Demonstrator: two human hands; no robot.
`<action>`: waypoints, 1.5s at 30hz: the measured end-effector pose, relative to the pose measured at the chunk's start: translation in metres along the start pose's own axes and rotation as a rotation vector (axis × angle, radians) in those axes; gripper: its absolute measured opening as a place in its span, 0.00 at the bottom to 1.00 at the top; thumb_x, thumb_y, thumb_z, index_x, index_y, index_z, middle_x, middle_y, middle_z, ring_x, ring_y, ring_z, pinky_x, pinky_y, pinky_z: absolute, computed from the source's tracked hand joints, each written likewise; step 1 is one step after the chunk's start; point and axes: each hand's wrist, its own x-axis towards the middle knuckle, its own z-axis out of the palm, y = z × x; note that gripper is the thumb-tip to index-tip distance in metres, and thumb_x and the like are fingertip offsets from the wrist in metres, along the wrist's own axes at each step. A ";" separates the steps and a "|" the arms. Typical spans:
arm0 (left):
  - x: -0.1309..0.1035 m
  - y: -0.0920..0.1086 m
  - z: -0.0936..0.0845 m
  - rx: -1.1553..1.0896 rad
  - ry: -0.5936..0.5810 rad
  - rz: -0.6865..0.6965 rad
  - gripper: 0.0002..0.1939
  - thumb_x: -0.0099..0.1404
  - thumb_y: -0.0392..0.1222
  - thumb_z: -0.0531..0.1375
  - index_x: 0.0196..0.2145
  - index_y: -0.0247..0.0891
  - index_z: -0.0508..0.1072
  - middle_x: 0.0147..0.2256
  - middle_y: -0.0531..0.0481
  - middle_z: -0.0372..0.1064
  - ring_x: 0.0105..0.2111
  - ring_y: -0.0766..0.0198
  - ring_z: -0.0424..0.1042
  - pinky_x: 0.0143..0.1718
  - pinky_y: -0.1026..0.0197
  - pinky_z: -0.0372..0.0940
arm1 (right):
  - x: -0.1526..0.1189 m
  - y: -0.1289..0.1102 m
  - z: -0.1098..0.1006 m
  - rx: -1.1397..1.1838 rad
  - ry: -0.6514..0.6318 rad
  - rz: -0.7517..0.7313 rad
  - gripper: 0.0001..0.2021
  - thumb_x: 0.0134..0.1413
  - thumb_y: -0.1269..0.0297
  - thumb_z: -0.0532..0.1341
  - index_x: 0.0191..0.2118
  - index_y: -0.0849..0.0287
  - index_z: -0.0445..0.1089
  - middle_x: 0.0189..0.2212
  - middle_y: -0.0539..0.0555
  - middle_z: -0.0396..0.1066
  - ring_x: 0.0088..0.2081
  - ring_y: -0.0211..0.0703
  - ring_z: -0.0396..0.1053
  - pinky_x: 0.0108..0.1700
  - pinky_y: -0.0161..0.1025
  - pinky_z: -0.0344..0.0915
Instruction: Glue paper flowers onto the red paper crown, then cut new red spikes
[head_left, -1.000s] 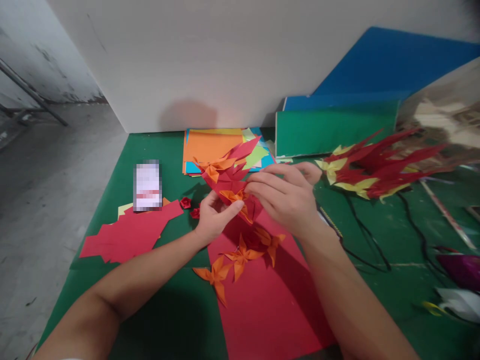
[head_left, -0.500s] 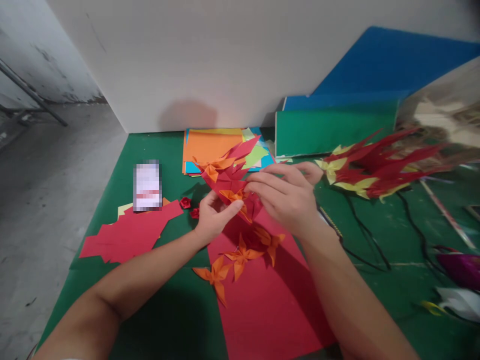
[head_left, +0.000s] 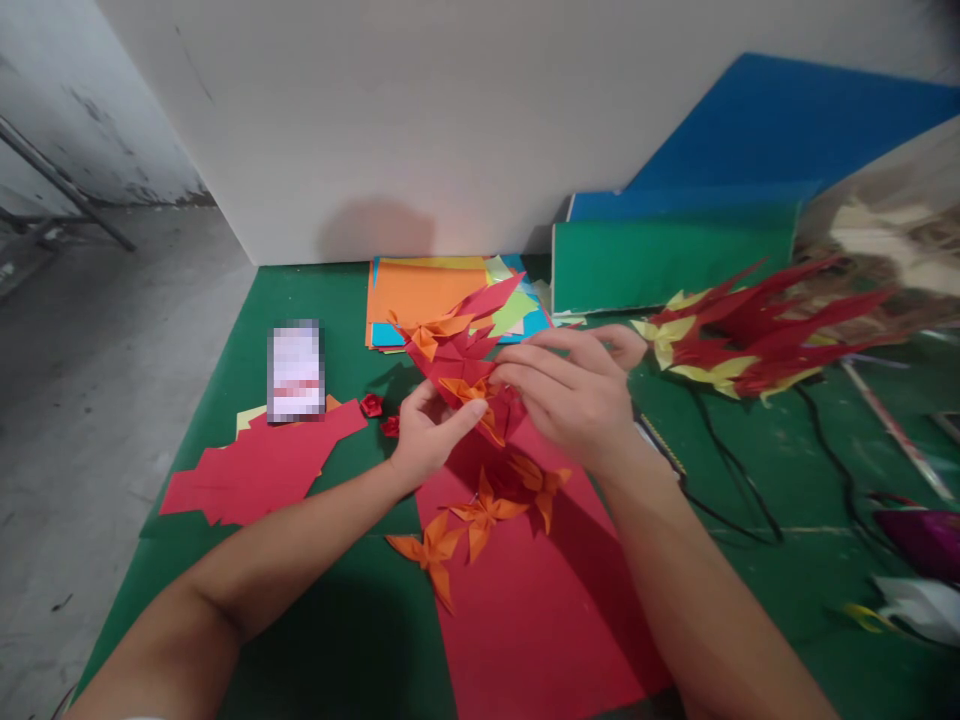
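Note:
Between my hands is a red folded-paper piece (head_left: 454, 355) with pointed tips and orange paper flowers on it. My left hand (head_left: 433, 432) grips its lower side, the thumb pressed on an orange flower (head_left: 480, 398). The bent fingers of my right hand (head_left: 574, 390) pinch the right edge of the piece; what exactly lies under the fingertips is hidden. Below, several loose orange flowers (head_left: 484, 512) lie on and beside a large red sheet (head_left: 555, 620).
On the green table (head_left: 337, 600) are a phone (head_left: 295, 372) and red paper strips (head_left: 255, 468) at left, coloured sheets (head_left: 427, 285) behind, two small red roses (head_left: 371, 405), and a red-and-yellow paper piece (head_left: 750, 330) at right near black cords (head_left: 731, 460). A white board stands behind.
The upper part of the red piece has shifted very slightly to the right. Both hands keep nearly the same place and grip.

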 end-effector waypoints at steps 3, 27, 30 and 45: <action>0.000 0.000 0.000 0.006 0.005 0.012 0.17 0.45 0.45 0.73 0.33 0.40 0.77 0.33 0.51 0.77 0.34 0.65 0.75 0.40 0.59 0.70 | 0.000 0.000 0.000 0.010 0.022 -0.018 0.12 0.62 0.73 0.54 0.36 0.53 0.73 0.39 0.47 0.78 0.46 0.40 0.69 0.46 0.44 0.55; 0.000 -0.003 -0.001 0.027 -0.010 0.046 0.18 0.48 0.47 0.72 0.36 0.41 0.77 0.36 0.50 0.77 0.36 0.65 0.74 0.41 0.61 0.70 | 0.003 0.001 -0.005 0.014 0.005 -0.013 0.13 0.63 0.73 0.54 0.38 0.50 0.73 0.39 0.45 0.78 0.46 0.42 0.70 0.46 0.45 0.56; 0.001 -0.006 -0.004 -0.011 -0.067 0.081 0.26 0.43 0.48 0.74 0.41 0.42 0.75 0.40 0.48 0.75 0.41 0.61 0.74 0.44 0.59 0.69 | 0.006 0.001 -0.009 -0.022 0.073 0.009 0.12 0.61 0.73 0.55 0.35 0.50 0.74 0.37 0.45 0.78 0.44 0.43 0.70 0.46 0.45 0.57; 0.009 -0.009 -0.003 0.097 0.104 -0.017 0.18 0.47 0.50 0.72 0.30 0.37 0.74 0.28 0.52 0.74 0.31 0.65 0.73 0.39 0.61 0.69 | 0.006 0.001 -0.019 -0.010 0.243 0.227 0.07 0.58 0.60 0.59 0.42 0.49 0.72 0.45 0.53 0.74 0.47 0.51 0.68 0.49 0.51 0.58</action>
